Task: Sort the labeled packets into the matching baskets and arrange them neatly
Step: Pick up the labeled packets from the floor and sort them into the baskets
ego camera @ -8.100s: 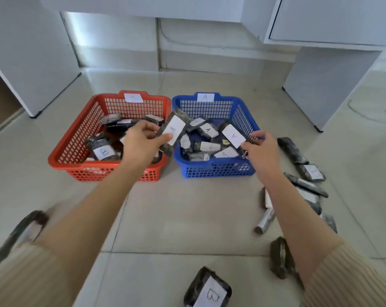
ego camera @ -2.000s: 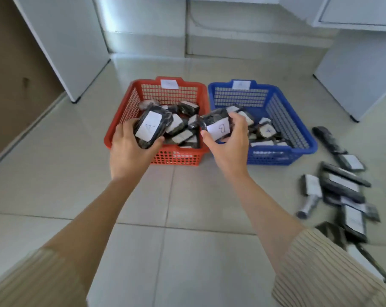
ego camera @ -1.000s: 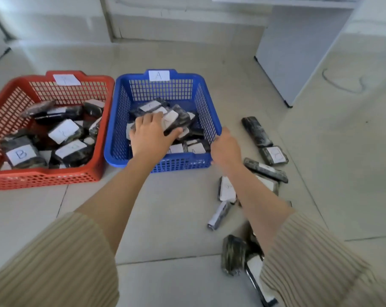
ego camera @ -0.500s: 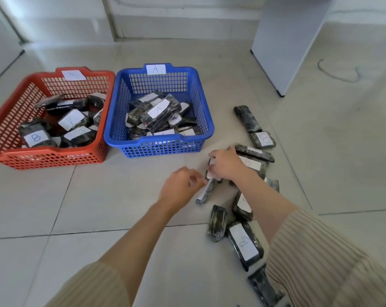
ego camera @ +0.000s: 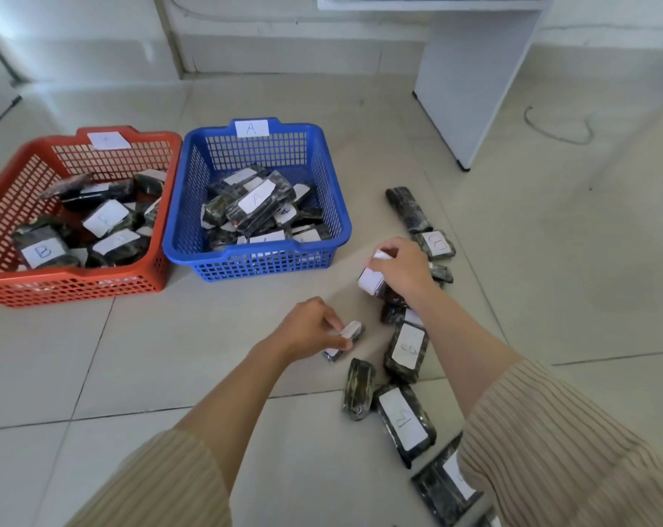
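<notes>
A red basket (ego camera: 75,287) at the left holds several dark packets, one labelled B (ego camera: 43,251). Beside it a blue basket (ego camera: 254,260) tagged A holds several packets labelled A (ego camera: 256,201). Loose dark packets with white labels lie on the floor at the right, among them one labelled B (ego camera: 406,351). My left hand (ego camera: 307,330) grips a small packet (ego camera: 347,338) lying on the floor. My right hand (ego camera: 402,270) is closed on another packet (ego camera: 373,281), lifted slightly; its letter is hidden.
White cabinet panels (ego camera: 470,78) stand at the back right and the wall runs behind the baskets. A thin cable (ego camera: 558,129) lies on the tiles at the far right. Bare tiled floor (ego camera: 170,355) lies in front of the baskets.
Both hands left the baskets and came down to the loose pile at the right. Each has now closed on a packet; the right one is raised a little.
</notes>
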A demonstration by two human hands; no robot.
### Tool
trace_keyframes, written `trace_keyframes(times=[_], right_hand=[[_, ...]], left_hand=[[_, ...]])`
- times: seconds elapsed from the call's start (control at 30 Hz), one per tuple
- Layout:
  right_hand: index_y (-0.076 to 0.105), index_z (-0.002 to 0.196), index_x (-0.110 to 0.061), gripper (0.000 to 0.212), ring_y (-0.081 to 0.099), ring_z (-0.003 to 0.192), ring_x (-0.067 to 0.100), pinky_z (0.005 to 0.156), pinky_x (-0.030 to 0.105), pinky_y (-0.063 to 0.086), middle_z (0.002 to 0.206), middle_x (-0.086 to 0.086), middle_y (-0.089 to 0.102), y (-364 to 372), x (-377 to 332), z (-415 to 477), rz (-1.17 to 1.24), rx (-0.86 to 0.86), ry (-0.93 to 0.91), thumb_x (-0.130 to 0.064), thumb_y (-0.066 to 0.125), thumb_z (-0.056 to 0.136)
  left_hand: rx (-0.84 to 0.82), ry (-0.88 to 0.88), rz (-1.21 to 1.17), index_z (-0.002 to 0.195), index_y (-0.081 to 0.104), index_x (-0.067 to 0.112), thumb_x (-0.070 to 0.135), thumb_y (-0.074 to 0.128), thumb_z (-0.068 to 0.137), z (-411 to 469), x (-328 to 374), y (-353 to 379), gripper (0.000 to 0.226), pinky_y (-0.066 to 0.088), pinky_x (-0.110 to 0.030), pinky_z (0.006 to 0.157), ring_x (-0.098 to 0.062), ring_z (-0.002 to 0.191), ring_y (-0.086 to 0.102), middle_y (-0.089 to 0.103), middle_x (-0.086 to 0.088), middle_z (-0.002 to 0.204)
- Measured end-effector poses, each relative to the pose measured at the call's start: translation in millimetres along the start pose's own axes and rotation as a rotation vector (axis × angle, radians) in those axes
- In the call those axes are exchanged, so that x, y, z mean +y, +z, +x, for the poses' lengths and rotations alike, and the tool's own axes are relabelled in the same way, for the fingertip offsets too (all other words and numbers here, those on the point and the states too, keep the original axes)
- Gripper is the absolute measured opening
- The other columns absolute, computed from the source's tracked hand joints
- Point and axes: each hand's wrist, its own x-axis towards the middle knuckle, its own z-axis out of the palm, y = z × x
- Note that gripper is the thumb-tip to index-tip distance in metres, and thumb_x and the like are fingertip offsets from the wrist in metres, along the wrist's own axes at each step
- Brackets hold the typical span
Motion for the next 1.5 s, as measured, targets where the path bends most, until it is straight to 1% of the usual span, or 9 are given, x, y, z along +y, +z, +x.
trace_keyframes(times=[0.2, 0.3, 0.47, 0.6, 0.8, 1.03, 1.17, 1.3, 1.5], right_hand=[[0.064, 0.104, -0.007, 0.027, 0.058, 0.086, 0.019, 0.071, 0.027, 0.045, 0.096, 0.004, 0.061, -14, -10, 6, 0.198, 0.073, 0.101, -0.011, 0.072, 0.078], [0.062, 0.099, -0.015, 0.023, 0.06, 0.085, 0.019, 0.076, 0.034, 0.05, 0.094, 0.002, 0.061, -12, -17, 6, 0.352, 0.121, 0.112, -0.016, 0.073, 0.079], [0.065, 0.09, -0.015, 0.015, 0.057, 0.07, 0.01, 0.063, 0.022, 0.047, 0.085, 0.004, 0.061, -5, -41, 7, 0.549, 0.164, 0.046, -0.015, 0.074, 0.078], [0.062, 0.08, -0.019, 0.016, 0.063, 0.08, 0.019, 0.078, 0.037, 0.056, 0.083, 0.002, 0.064, 32, -76, 11, 0.558, 0.026, 0.013, -0.007, 0.072, 0.075], [0.059, 0.091, -0.015, 0.023, 0.064, 0.092, 0.024, 0.083, 0.04, 0.055, 0.095, 0.008, 0.066, 146, -147, -3, 0.411, -0.239, -0.137, -0.001, 0.071, 0.076], [0.052, 0.095, -0.012, 0.025, 0.059, 0.085, 0.016, 0.072, 0.024, 0.046, 0.092, 0.002, 0.06, 257, -204, -13, 0.183, -0.178, -0.259, -0.011, 0.072, 0.08], [0.06, 0.105, -0.009, 0.02, 0.058, 0.1, 0.02, 0.085, 0.028, 0.047, 0.106, 0.006, 0.062, 279, -200, -16, -0.075, -0.219, -0.447, -0.019, 0.065, 0.088], [0.06, 0.098, -0.007, 0.017, 0.049, 0.106, 0.019, 0.085, 0.023, 0.038, 0.103, 0.006, 0.058, 240, -179, -5, -0.17, -0.075, -0.691, -0.022, 0.061, 0.09], [0.06, 0.109, -0.008, 0.024, 0.045, 0.115, 0.022, 0.09, 0.03, 0.039, 0.113, 0.008, 0.06, 118, -124, 53, -0.422, 0.219, -0.568, -0.025, 0.057, 0.091]], left_hand=[[0.018, -0.007, 0.108, 0.11, 0.059, 0.011, 0.021, 0.071, 0.082, -6, 7, -5, 0.032, 0.045, -0.031, 0.086, -0.021, 0.101, 0.054, 0.059, -0.007, 0.113], [0.223, 0.085, 0.094, 0.108, 0.058, 0.016, 0.024, 0.071, 0.081, -13, 13, -20, 0.031, 0.048, -0.031, 0.082, -0.016, 0.094, 0.057, 0.063, 0.0, 0.105], [0.697, 0.149, -0.069, 0.097, 0.058, 0.016, 0.017, 0.072, 0.074, -27, 18, -69, 0.026, 0.045, -0.028, 0.069, -0.014, 0.082, 0.055, 0.062, 0.004, 0.093], [0.947, -0.032, -0.241, 0.106, 0.06, 0.015, 0.02, 0.073, 0.078, -21, -14, -122, 0.031, 0.044, -0.023, 0.074, -0.012, 0.087, 0.058, 0.063, 0.002, 0.1], [1.167, -0.263, -0.06, 0.114, 0.064, 0.01, 0.024, 0.069, 0.079, -43, -93, -221, 0.037, 0.045, -0.033, 0.088, -0.025, 0.104, 0.059, 0.064, -0.008, 0.113], [1.163, -0.32, -0.064, 0.122, 0.06, 0.014, 0.024, 0.068, 0.083, -90, -161, -256, 0.041, 0.047, -0.038, 0.09, -0.028, 0.106, 0.057, 0.059, -0.008, 0.12], [1.186, -0.329, -0.094, 0.123, 0.059, 0.014, 0.025, 0.068, 0.084, -89, -173, -244, 0.042, 0.045, -0.033, 0.089, -0.023, 0.107, 0.058, 0.059, -0.004, 0.123], [1.16, -0.214, -0.038, 0.124, 0.06, 0.011, 0.024, 0.069, 0.083, -65, -152, -228, 0.043, 0.041, -0.026, 0.089, -0.02, 0.109, 0.054, 0.056, -0.004, 0.122], [0.837, 0.035, 0.223, 0.119, 0.064, 0.016, 0.028, 0.07, 0.081, 0, -99, -187, 0.04, 0.047, -0.038, 0.082, -0.024, 0.101, 0.054, 0.059, -0.005, 0.103]])
